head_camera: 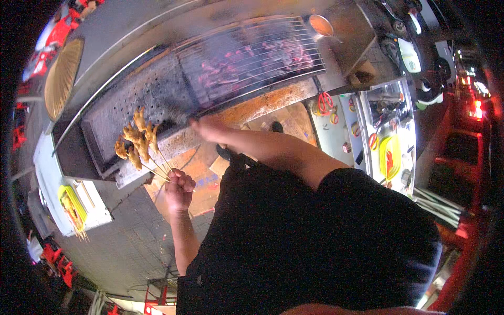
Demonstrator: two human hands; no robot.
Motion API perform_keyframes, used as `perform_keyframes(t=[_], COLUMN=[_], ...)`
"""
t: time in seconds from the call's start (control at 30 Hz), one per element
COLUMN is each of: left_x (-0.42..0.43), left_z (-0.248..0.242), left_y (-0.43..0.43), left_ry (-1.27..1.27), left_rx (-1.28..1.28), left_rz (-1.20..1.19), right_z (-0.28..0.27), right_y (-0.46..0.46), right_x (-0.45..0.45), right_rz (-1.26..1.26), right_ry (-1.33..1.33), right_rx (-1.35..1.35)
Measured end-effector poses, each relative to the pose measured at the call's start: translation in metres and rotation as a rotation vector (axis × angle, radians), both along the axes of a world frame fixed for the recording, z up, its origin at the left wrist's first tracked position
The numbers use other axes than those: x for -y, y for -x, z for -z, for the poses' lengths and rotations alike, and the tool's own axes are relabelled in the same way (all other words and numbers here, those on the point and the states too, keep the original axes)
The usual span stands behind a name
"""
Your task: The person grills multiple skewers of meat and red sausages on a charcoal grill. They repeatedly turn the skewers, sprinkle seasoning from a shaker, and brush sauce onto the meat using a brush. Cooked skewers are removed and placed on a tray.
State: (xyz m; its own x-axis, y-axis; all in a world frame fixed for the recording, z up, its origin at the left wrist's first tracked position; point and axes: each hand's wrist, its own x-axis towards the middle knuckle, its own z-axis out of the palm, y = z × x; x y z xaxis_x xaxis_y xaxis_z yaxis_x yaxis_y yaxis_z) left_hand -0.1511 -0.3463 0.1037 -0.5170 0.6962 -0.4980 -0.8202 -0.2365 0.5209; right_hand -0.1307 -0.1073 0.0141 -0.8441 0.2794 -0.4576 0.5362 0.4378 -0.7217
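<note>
Skewered chicken feet [136,138] fan out above my left hand [180,188], which grips their thin wooden sticks [159,167] near the lower ends. The feet hang over the front-left edge of a long metal charcoal grill [130,90]. My right hand [206,129] is motion-blurred at the grill's front rim, its arm reaching across my body. A dark blur lies just beyond its fingers, and I cannot tell whether the hand holds anything. Under a wire grate [275,51] on the right half, charcoal [252,59] glows red.
A bowl of reddish sauce [321,25] stands at the grill's far right. Red-handled scissors [325,103] hang at its front right. A woven fan [63,80] lies left. Yellow trays [73,206] [390,157] sit on both sides. Cardboard [197,189] covers the ground below.
</note>
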Motion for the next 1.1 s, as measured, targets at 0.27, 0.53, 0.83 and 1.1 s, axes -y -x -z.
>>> perform_keyframes(t=[0.27, 0.53, 0.83, 1.1], left_x=[-0.071, -0.250, -0.450, -0.460], left_z=[-0.001, 0.053, 0.125, 0.167], left_y=[-0.016, -0.114, -0.211, -0.216], left_ry=[-0.037, 0.099, -0.175, 0.106], left_rx=[-0.013, -0.133, 0.194, 0.281], left_rz=[0.187, 0.414, 0.397, 0.337], right_z=[-0.034, 0.026, 0.054, 0.082], right_y=[-0.152, -0.344, -0.415, -0.479], right_x=[-0.140, -0.413, -0.435, -0.326], right_rz=[0.127, 0.754, 0.407, 0.239], right_ry=[-0.423, -0.648, -0.509, -0.147], right_rx=[0.276, 0.359, 0.207, 0.068])
